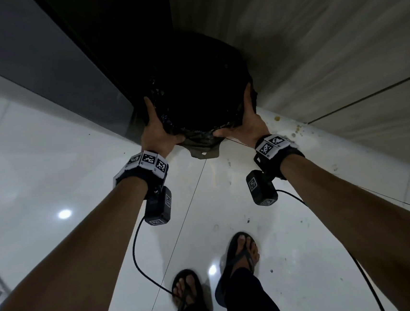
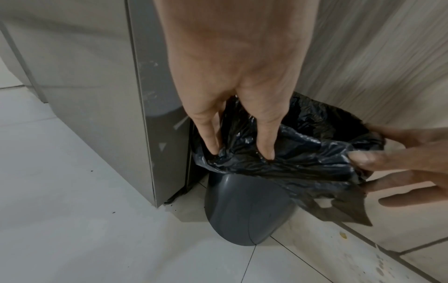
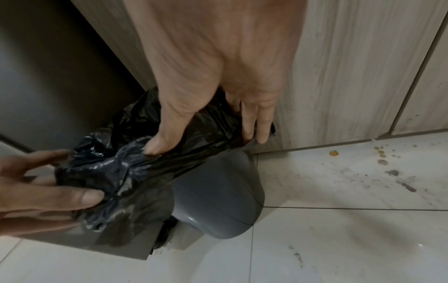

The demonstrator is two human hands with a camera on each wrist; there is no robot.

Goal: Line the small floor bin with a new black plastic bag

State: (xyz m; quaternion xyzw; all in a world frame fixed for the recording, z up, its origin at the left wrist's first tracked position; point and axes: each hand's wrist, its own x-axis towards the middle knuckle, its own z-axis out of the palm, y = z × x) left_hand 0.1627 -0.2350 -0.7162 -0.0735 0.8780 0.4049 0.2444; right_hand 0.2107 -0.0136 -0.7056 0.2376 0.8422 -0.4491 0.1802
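Observation:
A small round grey bin [image 2: 244, 210] stands on the floor in the corner between a grey cabinet and a tiled wall. A black plastic bag [image 1: 193, 101] sits in its mouth, its edge bunched over the rim and one flap hanging down the near side. My left hand [image 1: 161, 129] holds the bag's edge at the rim's left side, fingers pointing down onto the plastic [image 2: 303, 153]. My right hand [image 1: 240, 119] holds the edge at the right side, thumb on the near fold [image 3: 135, 172] and fingers [image 3: 263, 132] down by the wall. The bin's inside is dark.
The grey cabinet [image 2: 101, 95] stands close on the bin's left and the wood-grain wall tiles [image 3: 351, 76] close behind and right. The white floor [image 3: 339, 181] to the right is stained and crumbed. My sandalled feet [image 1: 243, 254] and wrist-camera cables are behind the hands.

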